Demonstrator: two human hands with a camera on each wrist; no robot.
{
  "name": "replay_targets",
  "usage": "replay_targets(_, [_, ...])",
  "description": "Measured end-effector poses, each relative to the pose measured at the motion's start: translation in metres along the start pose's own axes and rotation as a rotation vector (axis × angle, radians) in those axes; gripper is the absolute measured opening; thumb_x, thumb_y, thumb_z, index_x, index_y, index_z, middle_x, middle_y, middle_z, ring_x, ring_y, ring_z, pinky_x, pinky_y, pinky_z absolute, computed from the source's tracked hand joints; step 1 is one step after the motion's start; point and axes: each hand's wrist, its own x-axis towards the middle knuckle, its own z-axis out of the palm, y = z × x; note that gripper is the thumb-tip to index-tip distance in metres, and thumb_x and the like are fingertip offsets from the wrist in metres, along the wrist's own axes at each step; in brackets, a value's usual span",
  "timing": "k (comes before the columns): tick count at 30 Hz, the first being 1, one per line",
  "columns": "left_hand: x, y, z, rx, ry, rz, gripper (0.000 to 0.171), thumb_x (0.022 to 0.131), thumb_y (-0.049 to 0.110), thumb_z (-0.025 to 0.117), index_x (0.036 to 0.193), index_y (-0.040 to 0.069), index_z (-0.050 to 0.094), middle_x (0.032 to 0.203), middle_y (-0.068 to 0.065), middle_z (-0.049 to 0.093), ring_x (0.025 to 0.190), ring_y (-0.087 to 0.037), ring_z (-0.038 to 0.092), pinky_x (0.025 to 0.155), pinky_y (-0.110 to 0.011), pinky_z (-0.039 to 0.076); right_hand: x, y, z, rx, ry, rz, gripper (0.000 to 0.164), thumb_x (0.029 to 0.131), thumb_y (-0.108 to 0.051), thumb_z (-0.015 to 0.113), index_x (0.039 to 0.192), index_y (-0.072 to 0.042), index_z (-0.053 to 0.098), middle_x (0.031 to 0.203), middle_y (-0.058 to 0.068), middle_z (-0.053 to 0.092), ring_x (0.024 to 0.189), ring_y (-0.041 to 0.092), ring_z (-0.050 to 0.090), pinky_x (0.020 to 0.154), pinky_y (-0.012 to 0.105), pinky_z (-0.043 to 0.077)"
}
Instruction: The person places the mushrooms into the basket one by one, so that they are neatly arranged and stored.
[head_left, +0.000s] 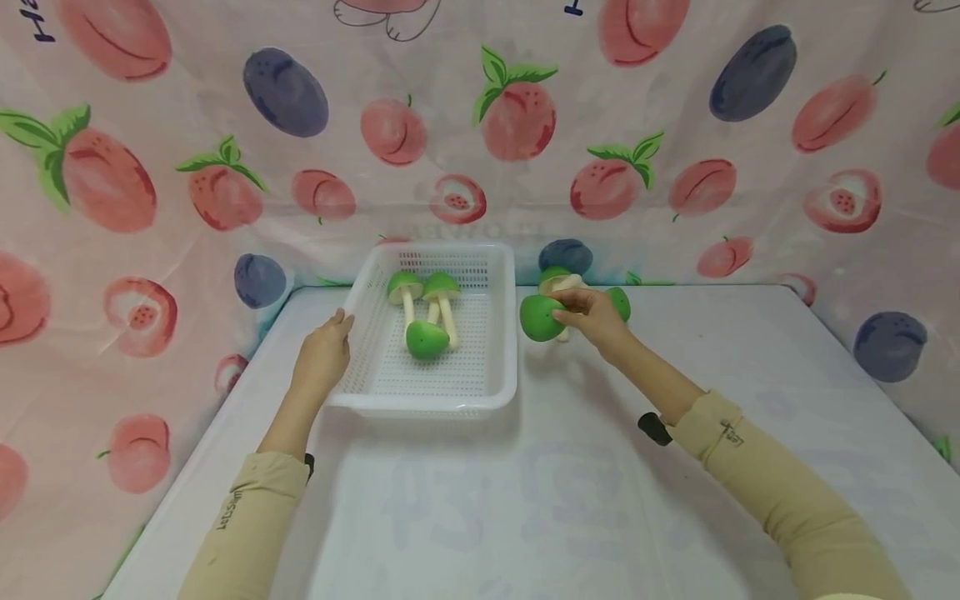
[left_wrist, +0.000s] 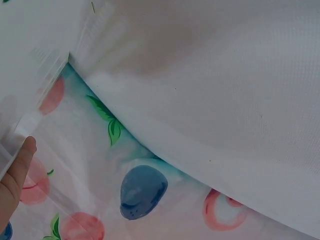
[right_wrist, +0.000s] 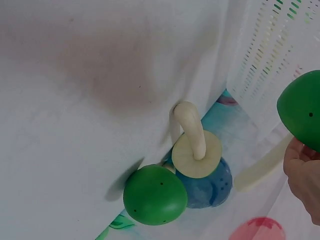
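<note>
My left hand [head_left: 324,354] holds the left rim of a white perforated plastic basket [head_left: 510,350]. In the left wrist view only part of that hand [left_wrist: 14,182] shows, at the basket's side. Three toy mushrooms with green caps and cream stems lie inside, one cap [head_left: 427,341] nearest me. Just right of the basket, my right hand [head_left: 594,318] pinches another green-capped mushroom [head_left: 540,318], raised above the table. In the right wrist view its stem [right_wrist: 262,167] points away from the fingers. Two more mushrooms lie beyond, one cap-down side showing [right_wrist: 197,156], one green cap [right_wrist: 155,195] facing the camera.
A white-covered table [head_left: 480,508] carries everything. Behind it hangs a fruit-print cloth [head_left: 465,117], which also runs down the left side. The two loose mushrooms lie near the table's back edge, right of the basket.
</note>
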Motion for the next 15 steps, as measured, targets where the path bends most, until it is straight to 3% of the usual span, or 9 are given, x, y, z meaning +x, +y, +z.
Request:
replay_targets(9, [0.001,0.001,0.0,-0.001,0.004,-0.007,0.037,0.094,-0.005,0.042,0.13,-0.012,0.047,0.139,-0.032,0.04,0.124,-0.049,0.043,0.102,-0.056,0.041,-0.005,-0.012,-0.004,-0.028,-0.023,0.03,0.037,0.093,-0.006,0.057,0.129,0.003,0.054,0.127,0.02,0.056,0.091,-0.002,0.053,0.077,0.007,0.047])
replay_targets(15, [0.0,0.001,0.0,-0.011,-0.001,-0.008,0.037,0.094,-0.005,0.042,0.13,-0.012,0.047,0.139,-0.032,0.039,0.124,-0.049,0.043,0.102,-0.057,0.041,-0.006,-0.018,-0.007,-0.056,-0.05,-0.005,0.035,0.093,-0.006,0.056,0.127,0.002,0.055,0.126,0.02,0.056,0.098,0.007,0.055,0.08,0.011,0.049])
